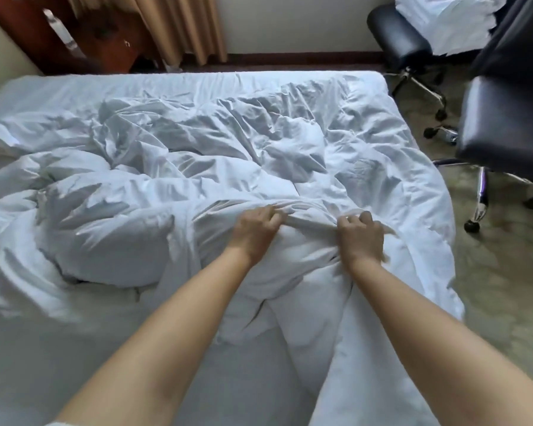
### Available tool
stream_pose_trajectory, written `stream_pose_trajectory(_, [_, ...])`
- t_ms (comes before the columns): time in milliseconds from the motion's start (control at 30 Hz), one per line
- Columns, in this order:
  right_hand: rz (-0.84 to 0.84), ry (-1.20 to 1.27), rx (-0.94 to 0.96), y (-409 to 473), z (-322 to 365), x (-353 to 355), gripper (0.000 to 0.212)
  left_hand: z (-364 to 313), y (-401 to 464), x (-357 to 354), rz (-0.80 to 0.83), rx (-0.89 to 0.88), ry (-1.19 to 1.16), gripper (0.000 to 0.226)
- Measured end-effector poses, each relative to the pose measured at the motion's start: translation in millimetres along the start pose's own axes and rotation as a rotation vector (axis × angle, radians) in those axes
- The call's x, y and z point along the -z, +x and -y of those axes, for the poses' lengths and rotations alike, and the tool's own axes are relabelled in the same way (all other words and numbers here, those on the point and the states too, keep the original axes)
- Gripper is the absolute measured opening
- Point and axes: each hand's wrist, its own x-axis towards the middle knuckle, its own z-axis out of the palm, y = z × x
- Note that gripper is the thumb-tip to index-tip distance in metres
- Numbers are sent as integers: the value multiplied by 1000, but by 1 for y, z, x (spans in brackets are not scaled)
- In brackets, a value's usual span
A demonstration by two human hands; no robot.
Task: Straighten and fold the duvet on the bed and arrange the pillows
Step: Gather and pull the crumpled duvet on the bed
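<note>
Duvet (197, 149) lies crumpled in a white heap across most of the bed (59, 348), bunched thickest from the middle out to nine o'clock, with one side spilling over the mattress edge at three o'clock. Both my hands are on a ridge of its fabric just below centre. My left hand (254, 230) pinches a fold with curled fingers, and my right hand (362, 236) grips the same ridge just beside it, toward three o'clock, fingers curled into the cloth.

To do this step well, I judge I should find a true edge or corner before pulling, since what I hold looks like a mid-panel fold, though I cannot tell for sure. I should slide my hands apart along the ridge, toward nine and three o'clock, until the cloth goes taut between them. Then a lift and a shake toward twelve o'clock should spread the bulk flat.

White bedding, perhaps a pillow (446, 20), sits on a chair (400, 41) at one o'clock, well apart from the bed. A second dark chair (505, 124) stands at three o'clock.
</note>
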Motion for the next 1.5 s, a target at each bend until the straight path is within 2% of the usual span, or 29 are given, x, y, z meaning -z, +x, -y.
stream_pose_trajectory(33, [23,-40,-40,9,1,-8,25,2,4,-19,49,30,-49,35])
stream_pose_trajectory(167, [-2,128,-59,32,8,-49,33,0,8,-68,389,155,-147,63])
stream_pose_trajectory(300, [-49,328,-78,30,13,-84,45,0,24,-96,494,195,-180,72])
stream_pose_trajectory(433, [-213,374,156,20,12,-105,40,4,32,-120,561,182,-200,75])
stream_pose_trajectory(567, [-292,321,482,4,-1,-114,39,1,29,-121,548,194,-173,71])
stream_pose_trajectory(633, [-291,254,573,-7,-9,-115,44,-2,23,-112,539,189,-141,69])
stream_pose_trajectory(700, [-242,215,613,-21,-15,-115,52,-8,14,-101,521,193,-116,68])
stream_pose_trajectory(833, [11,143,606,-47,-23,-107,75,-25,-8,-78,523,214,-79,65])
stream_pose_trajectory(1000, [261,-29,601,-97,-33,-94,95,-57,-42,-45,566,247,-94,81])
stream_pose_trajectory(1067, [276,-62,668,-122,-36,-91,88,-72,-58,-40,580,280,-156,86])
stream_pose_trajectory(1167, [360,-180,806,-150,-57,-96,62,-91,-82,-34,596,309,-183,77])
stream_pose_trajectory(1200, [424,-248,790,-155,-70,-96,53,-94,-90,-33,602,306,-172,76])
stream_pose_trajectory(1300, [526,-360,510,-157,-117,-101,38,-100,-113,-32,632,306,-145,79])
stream_pose_trajectory(1367, [420,-399,377,-158,-136,-104,37,-105,-123,-32,636,320,-151,80])
stream_pose_trajectory(1500, [264,-296,365,-169,-119,-112,32,-129,-139,-36,748,274,-150,76])
